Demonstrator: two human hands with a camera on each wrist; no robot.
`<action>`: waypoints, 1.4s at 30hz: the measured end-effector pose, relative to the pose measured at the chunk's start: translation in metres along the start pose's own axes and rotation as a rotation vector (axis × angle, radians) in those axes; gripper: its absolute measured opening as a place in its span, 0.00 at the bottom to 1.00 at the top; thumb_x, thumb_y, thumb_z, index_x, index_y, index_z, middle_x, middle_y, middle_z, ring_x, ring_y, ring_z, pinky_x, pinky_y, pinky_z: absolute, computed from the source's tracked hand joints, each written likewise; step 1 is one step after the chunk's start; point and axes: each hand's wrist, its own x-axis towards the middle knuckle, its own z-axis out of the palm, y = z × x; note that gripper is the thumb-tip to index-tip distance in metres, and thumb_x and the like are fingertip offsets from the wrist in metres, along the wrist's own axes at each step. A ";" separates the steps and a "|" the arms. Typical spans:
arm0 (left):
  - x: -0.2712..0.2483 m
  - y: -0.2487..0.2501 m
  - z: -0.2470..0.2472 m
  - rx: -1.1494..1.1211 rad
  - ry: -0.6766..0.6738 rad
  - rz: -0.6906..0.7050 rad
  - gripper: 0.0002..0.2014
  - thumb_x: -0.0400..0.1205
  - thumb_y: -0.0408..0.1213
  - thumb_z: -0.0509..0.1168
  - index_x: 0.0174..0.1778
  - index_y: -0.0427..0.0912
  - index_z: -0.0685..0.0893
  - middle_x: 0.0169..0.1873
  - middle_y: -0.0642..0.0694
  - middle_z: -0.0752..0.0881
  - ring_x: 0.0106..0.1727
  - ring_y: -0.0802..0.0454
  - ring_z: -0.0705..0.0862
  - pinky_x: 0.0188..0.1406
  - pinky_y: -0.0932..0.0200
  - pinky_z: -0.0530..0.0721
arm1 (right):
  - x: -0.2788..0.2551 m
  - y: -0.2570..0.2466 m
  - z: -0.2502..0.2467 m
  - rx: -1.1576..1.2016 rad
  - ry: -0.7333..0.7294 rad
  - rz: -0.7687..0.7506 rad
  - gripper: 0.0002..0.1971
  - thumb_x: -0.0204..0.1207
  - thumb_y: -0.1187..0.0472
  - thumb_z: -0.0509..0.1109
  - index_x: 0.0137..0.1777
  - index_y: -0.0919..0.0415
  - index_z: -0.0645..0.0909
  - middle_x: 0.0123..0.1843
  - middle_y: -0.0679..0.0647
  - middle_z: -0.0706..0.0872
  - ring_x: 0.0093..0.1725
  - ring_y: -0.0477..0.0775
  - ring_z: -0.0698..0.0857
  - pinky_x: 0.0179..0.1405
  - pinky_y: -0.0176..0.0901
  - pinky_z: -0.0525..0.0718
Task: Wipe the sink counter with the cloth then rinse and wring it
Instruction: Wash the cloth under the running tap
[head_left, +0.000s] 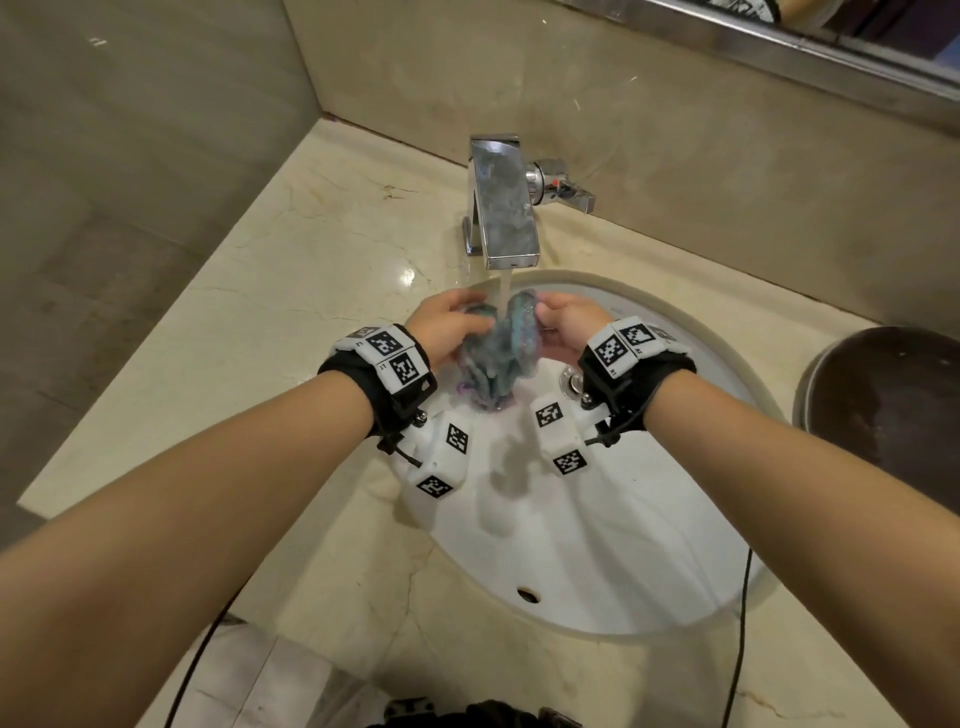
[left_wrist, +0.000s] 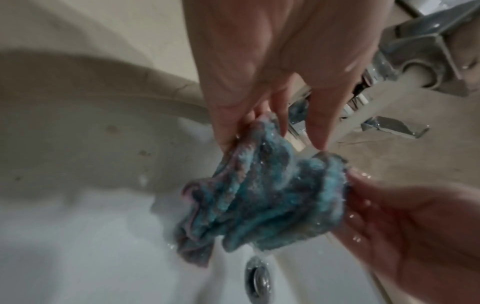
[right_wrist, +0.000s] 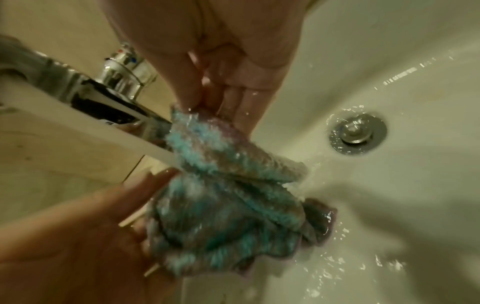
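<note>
- Here we see the cloth (head_left: 497, 349), a blue, teal and purple bunch, soaked through and held up over the white sink (head_left: 613, 545) directly beneath the faucet (head_left: 503, 200).
- We see the stream of water (head_left: 505, 291) falling from the spout and landing on the top of the cloth between the two hands.
- We find the left hand (head_left: 445, 326) gripping the left upper edge of the cloth, its fingers curled onto the fabric; in the left wrist view its thumb and fingers pinch a fold of it.
- We find the right hand (head_left: 570, 325) gripping the right upper edge, thumb and fingers clamped together on the wet fabric, as the right wrist view shows.
- We note that the lower part of the cloth hangs loose in folds above the basin, near the metal drain plug (right_wrist: 358, 134), without touching it as far as we can tell.
- We see water splashing off the cloth onto the basin wall.
- We see the beige marble counter (head_left: 291, 291) around the sink, and a dark round basin (head_left: 893, 410) resting on it at the right edge.
- We see both wrists wearing black straps with white marker blocks.
</note>
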 end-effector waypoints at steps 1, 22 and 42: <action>0.001 -0.001 -0.002 0.048 -0.010 -0.020 0.30 0.75 0.30 0.70 0.74 0.43 0.72 0.67 0.45 0.80 0.57 0.47 0.83 0.52 0.52 0.85 | -0.001 -0.002 -0.003 -0.009 -0.009 -0.018 0.19 0.85 0.70 0.53 0.75 0.67 0.70 0.63 0.66 0.82 0.48 0.59 0.84 0.51 0.51 0.84; 0.005 -0.009 0.000 0.541 -0.005 -0.090 0.15 0.73 0.50 0.72 0.37 0.43 0.77 0.39 0.48 0.81 0.43 0.51 0.81 0.45 0.58 0.80 | -0.004 -0.013 -0.033 0.292 0.067 -0.007 0.15 0.87 0.65 0.45 0.50 0.57 0.74 0.45 0.57 0.78 0.46 0.55 0.78 0.54 0.60 0.79; 0.001 -0.006 0.012 -0.397 -0.132 -0.185 0.17 0.89 0.36 0.45 0.72 0.43 0.68 0.59 0.38 0.81 0.58 0.39 0.82 0.51 0.35 0.83 | -0.025 0.025 0.011 0.026 -0.201 -0.061 0.12 0.86 0.66 0.51 0.56 0.51 0.74 0.49 0.58 0.81 0.44 0.58 0.81 0.44 0.56 0.81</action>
